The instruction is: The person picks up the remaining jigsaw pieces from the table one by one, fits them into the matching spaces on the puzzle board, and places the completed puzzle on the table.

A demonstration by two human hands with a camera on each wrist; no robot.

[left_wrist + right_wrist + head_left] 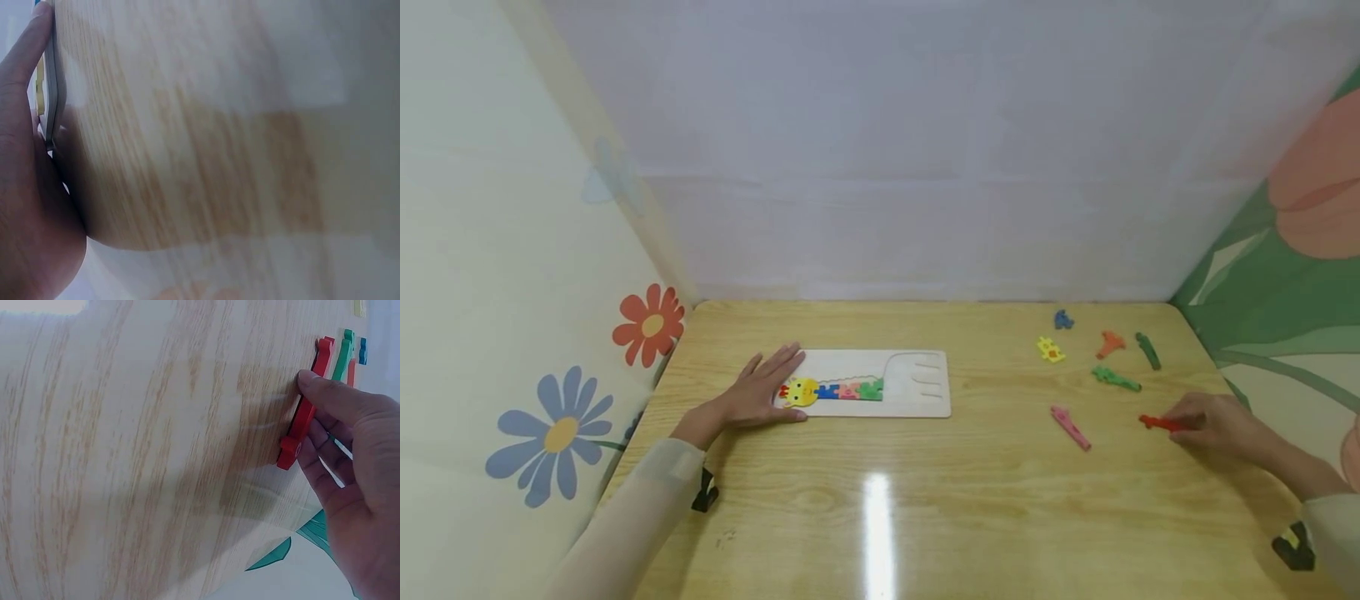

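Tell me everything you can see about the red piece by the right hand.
The red piece is long, slim and fairly thick, with knobby ends and a small round mark near one; it looks like painted wood. The right hand pinches it around the middle, over the right side of the table, to the right of a pink piece. Whether it touches the tabletop is unclear.
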